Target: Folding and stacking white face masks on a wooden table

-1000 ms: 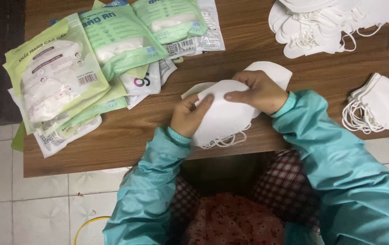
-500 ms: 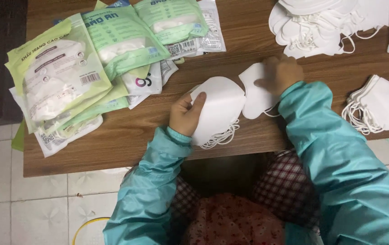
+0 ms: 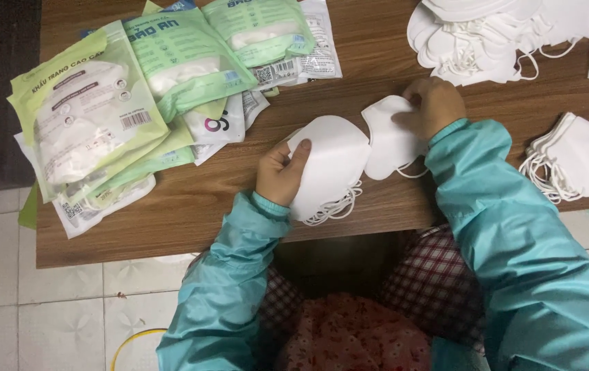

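Observation:
My left hand [image 3: 280, 172] grips a small stack of folded white face masks [image 3: 330, 168] at the near edge of the brown wooden table [image 3: 191, 206], ear loops hanging below. My right hand [image 3: 433, 104] rests on a single white mask [image 3: 387, 141] lying just right of the stack, fingers pinching its upper edge. Both arms wear teal sleeves.
A heap of green and clear mask packets [image 3: 136, 103] covers the table's left part. A loose pile of white masks [image 3: 487, 31] lies at the far right, and another stack of masks [image 3: 576, 165] sits near the right edge. Tiled floor shows below.
My right hand drew one mask off the stack and moved right and away with it. The left hand kept the stack in place.

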